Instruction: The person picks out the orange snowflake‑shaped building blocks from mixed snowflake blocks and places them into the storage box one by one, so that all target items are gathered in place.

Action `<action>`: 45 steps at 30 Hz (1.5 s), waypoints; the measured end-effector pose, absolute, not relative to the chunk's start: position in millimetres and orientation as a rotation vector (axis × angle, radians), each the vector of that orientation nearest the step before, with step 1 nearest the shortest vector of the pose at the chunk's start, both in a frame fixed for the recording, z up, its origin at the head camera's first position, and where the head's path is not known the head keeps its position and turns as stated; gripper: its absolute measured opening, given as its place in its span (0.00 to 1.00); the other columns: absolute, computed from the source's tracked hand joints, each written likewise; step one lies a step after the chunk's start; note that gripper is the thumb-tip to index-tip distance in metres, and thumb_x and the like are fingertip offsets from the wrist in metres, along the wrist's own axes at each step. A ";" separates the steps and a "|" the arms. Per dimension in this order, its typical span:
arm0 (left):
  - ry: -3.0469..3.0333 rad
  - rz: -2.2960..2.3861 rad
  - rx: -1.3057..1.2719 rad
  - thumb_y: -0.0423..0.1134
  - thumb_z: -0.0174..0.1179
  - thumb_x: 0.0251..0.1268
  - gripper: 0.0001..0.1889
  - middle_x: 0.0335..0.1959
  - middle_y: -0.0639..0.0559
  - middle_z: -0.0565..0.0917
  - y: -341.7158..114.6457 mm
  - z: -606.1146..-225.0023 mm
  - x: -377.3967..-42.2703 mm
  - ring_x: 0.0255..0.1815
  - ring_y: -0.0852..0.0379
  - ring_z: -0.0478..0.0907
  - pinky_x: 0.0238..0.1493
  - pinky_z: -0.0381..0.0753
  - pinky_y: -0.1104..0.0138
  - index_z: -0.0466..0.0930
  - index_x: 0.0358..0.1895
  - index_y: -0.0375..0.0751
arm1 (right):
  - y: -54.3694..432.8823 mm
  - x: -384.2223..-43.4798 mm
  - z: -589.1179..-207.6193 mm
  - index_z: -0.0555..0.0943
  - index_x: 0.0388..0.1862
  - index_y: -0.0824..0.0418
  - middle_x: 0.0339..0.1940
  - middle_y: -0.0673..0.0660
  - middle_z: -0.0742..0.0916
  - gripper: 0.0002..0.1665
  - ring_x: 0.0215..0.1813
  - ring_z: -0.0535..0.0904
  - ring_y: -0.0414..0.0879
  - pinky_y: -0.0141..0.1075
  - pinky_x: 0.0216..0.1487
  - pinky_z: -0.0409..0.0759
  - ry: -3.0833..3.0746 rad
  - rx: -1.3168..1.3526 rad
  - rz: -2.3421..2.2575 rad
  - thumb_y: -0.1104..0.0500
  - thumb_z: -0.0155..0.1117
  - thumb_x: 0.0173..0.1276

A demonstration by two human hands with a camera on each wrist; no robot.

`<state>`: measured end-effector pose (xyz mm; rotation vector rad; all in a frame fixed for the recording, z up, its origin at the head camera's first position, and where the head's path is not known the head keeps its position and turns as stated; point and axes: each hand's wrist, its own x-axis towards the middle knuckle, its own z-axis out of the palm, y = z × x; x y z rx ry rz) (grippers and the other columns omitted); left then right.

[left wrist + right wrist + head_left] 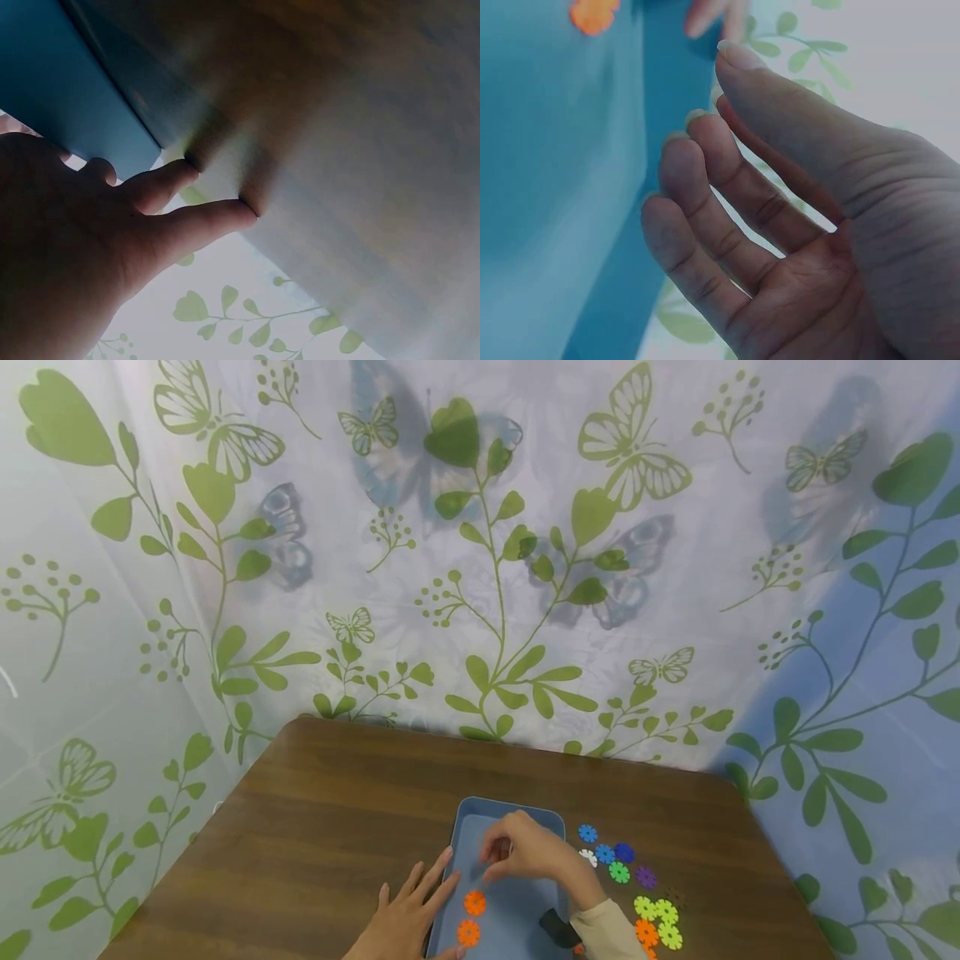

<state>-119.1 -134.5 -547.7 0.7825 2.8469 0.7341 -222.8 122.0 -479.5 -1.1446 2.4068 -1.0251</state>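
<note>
A blue rectangular tray lies on the table, with two orange notched plastic discs in its near left part. Over the tray's middle hovers my right hand, its fingers loosely bent. In the right wrist view that hand shows nothing between thumb and fingers, and one orange disc appears at the top. My left hand lies along the tray's left side with fingers spread. The left wrist view has this hand beside the tray wall, its fingers extended.
Right of the tray, several notched discs lie on the brown table: blue, white, green, purple, yellow-green and orange. A dark object is by my right cuff. A leaf-patterned curtain hangs behind.
</note>
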 end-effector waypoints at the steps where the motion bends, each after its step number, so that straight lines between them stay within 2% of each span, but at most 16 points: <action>1: 2.847 0.732 0.781 0.71 0.62 0.71 0.47 0.91 0.52 0.51 -134.5 -547.5 -119.0 0.78 0.22 0.66 0.52 0.66 0.14 0.66 0.85 0.47 | 125.6 -222.1 -477.0 0.90 0.36 0.63 0.30 0.45 0.89 0.07 0.31 0.82 0.31 0.29 0.38 0.84 2.417 -1.146 -1.039 0.66 0.83 0.63; 9: 2.836 0.763 0.752 0.71 0.61 0.72 0.47 0.91 0.52 0.52 -133.8 -547.5 -119.0 0.78 0.23 0.66 0.54 0.63 0.13 0.65 0.85 0.48 | 158.9 -216.6 -461.7 0.91 0.39 0.55 0.31 0.45 0.89 0.06 0.32 0.83 0.33 0.35 0.36 0.86 2.540 -1.162 -1.139 0.62 0.82 0.66; 16: 2.866 0.797 0.757 0.71 0.62 0.72 0.46 0.90 0.52 0.54 -133.6 -552.0 -118.2 0.77 0.23 0.68 0.52 0.63 0.12 0.67 0.84 0.47 | 192.9 -208.4 -454.2 0.92 0.42 0.54 0.35 0.44 0.90 0.05 0.35 0.83 0.34 0.35 0.37 0.85 2.628 -1.036 -1.178 0.56 0.79 0.71; 24: 2.909 0.796 0.819 0.70 0.62 0.72 0.46 0.90 0.50 0.55 -135.3 -556.7 -119.4 0.74 0.21 0.71 0.48 0.66 0.13 0.69 0.83 0.45 | 228.6 -194.9 -454.5 0.91 0.42 0.51 0.34 0.43 0.90 0.04 0.33 0.83 0.34 0.35 0.35 0.84 2.729 -0.920 -1.197 0.53 0.77 0.73; 36: 2.890 0.796 0.760 0.72 0.58 0.74 0.44 0.90 0.58 0.52 -134.5 -560.6 -119.7 0.75 0.22 0.70 0.51 0.65 0.13 0.69 0.83 0.49 | 272.1 -176.7 -462.1 0.91 0.45 0.54 0.35 0.49 0.92 0.05 0.34 0.84 0.35 0.35 0.34 0.85 2.751 -0.756 -1.236 0.56 0.75 0.75; 45: 2.908 0.803 0.778 0.72 0.59 0.73 0.44 0.90 0.57 0.53 -134.4 -560.7 -119.5 0.75 0.23 0.71 0.50 0.65 0.13 0.70 0.83 0.48 | 293.1 -172.4 -476.3 0.91 0.46 0.60 0.36 0.45 0.91 0.10 0.35 0.84 0.35 0.35 0.36 0.86 2.755 -0.664 -1.217 0.55 0.76 0.74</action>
